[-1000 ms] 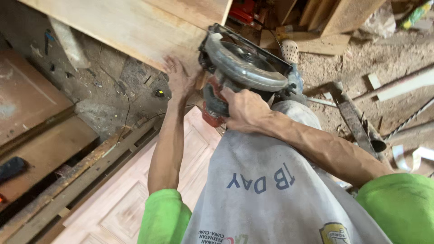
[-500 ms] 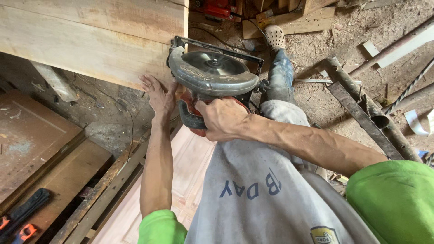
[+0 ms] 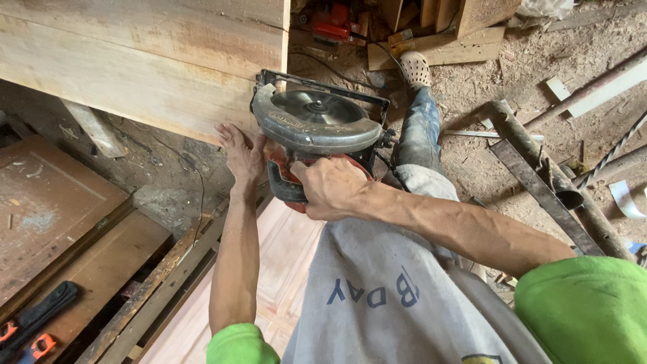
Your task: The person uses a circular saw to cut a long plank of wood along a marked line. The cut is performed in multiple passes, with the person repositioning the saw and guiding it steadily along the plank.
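Under my hands: circular saw (image 3: 317, 131) at the end of a wide pale plank (image 3: 141, 64), its base frame against the plank's corner.
Right hand (image 3: 330, 189): closed around the saw's red-and-black handle, grip full, arm stretched forward.
Left hand (image 3: 241, 149): fingers spread flat against the plank's lower edge, just left of the saw — pressing, holding nothing.
Step in hand: by my judgement, lining the saw up at the plank's end for a cut; whether the blade is turning I cannot tell.
Next move calls for: a firm brace from the left hand, kept out of the blade's line, and a straight steady push from the right.
Saw, appearance: round grey metal guard, scuffed and dusty, bright disc at its centre, black frame ahead — blade itself hidden.
Beyond my right arm: my leg in worn jeans (image 3: 419, 131), rusty pipe (image 3: 539, 162) on sawdust.
Below my left arm: panelled door (image 3: 283, 269), lying flat.
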